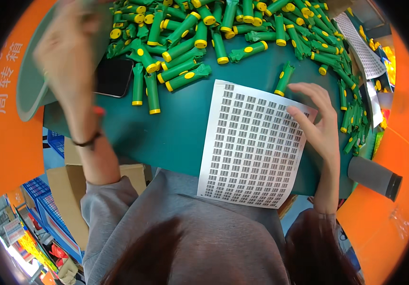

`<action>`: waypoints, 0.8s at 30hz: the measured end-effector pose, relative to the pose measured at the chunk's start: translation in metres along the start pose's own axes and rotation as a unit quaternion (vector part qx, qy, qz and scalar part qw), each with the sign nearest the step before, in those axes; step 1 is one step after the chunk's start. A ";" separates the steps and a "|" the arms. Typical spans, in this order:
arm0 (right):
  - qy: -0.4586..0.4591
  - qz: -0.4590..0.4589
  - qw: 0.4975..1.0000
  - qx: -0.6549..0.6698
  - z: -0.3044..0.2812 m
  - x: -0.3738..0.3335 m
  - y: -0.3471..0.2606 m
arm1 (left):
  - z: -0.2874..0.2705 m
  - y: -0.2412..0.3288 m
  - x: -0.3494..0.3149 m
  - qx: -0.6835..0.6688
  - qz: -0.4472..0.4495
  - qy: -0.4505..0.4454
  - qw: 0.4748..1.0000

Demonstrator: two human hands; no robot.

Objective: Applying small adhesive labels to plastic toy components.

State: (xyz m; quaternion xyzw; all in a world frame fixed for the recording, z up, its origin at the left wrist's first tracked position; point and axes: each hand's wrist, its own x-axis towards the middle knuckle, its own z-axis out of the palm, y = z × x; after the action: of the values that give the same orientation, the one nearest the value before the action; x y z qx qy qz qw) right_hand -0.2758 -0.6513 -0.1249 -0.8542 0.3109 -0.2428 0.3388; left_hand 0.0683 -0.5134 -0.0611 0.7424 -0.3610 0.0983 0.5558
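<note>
A white sheet of printed labels (249, 147) in rows lies in front of me, its lower end at the table's edge. My right hand (317, 111) is at its upper right corner, thumb on the sheet and fingers apart, curving past the top edge. Just beyond those fingertips lies one green tube with yellow ends (284, 80). My left hand (69, 57), smeared by motion, is raised at the upper left over a grey-green tray-like rim (27, 102). Its fingers are too blurred to show whether anything is in them.
Several green tubes (183, 52) with yellow caps are heaped across the far side of the teal table (166, 137). A black phone (114, 78) lies at left. At right are a grey cylinder (373, 176) and another label sheet (361, 47). A cardboard box (66, 192) stands below left.
</note>
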 end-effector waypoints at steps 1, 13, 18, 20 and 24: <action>-0.040 0.034 0.999 -0.003 -0.003 0.002 0.000 | -0.026 -0.023 0.019 0.026 -0.005 0.082 0.996; -0.027 -0.034 0.996 -0.076 0.026 -0.008 0.000 | 0.053 -0.016 -0.109 -0.022 0.211 -0.400 0.892; -0.016 -0.019 0.998 -0.058 0.028 -0.009 -0.003 | 0.056 -0.020 -0.116 -0.050 0.207 -0.366 0.906; -0.012 -0.025 0.998 -0.060 0.029 -0.009 -0.001 | 0.058 -0.019 -0.116 -0.035 0.211 -0.318 0.924; 0.008 -0.059 0.996 -0.073 0.030 -0.010 0.002 | 0.054 -0.023 -0.116 -0.007 0.205 -0.363 0.909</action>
State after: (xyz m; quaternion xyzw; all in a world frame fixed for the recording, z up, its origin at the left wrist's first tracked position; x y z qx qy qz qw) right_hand -0.2648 -0.6331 -0.1482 -0.8914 0.2796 -0.2461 0.2580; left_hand -0.0144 -0.5091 -0.1610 0.6325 -0.6829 -0.0687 0.3589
